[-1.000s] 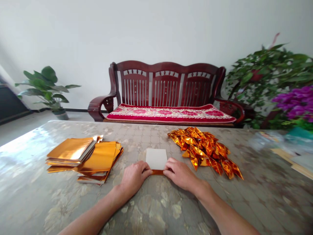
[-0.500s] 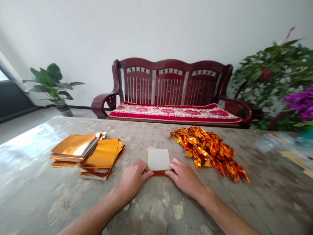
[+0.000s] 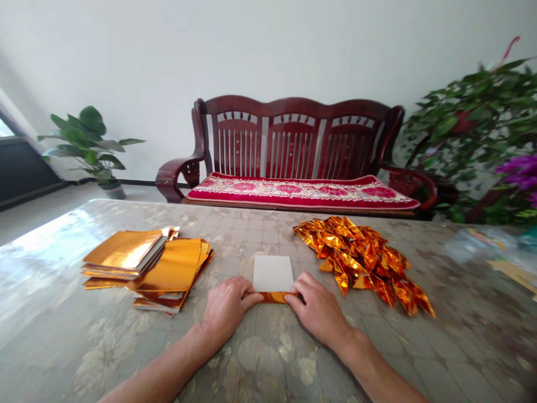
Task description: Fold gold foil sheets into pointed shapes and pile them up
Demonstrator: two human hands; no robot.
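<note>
A sheet of foil paper (image 3: pixel 273 273) lies white side up on the table in front of me. Its near edge is turned over, so a narrow orange-gold strip shows along the front. My left hand (image 3: pixel 231 300) pinches the left end of that strip, thumb in front and curled fingers behind. At the right end my right hand (image 3: pixel 312 302) grips it in the same way. To the left of my hands are stacks of gold foil sheets (image 3: pixel 172 264). On the right lies a heap of folded gold foil pieces (image 3: pixel 361 254) with pointed ends.
The table (image 3: pixel 255 358) has a patterned, glossy cover. Clear plastic bags (image 3: pixel 482 244) and a flat tan piece (image 3: pixel 514 274) lie at its right side. Beyond stands a dark red wooden bench (image 3: pixel 289 140), with potted plants (image 3: pixel 94 145) at left and leafy plants at right.
The turned-over gold strip looks slightly taller and brighter. Both hands keep their hold at its ends, and the view has shifted a little.
</note>
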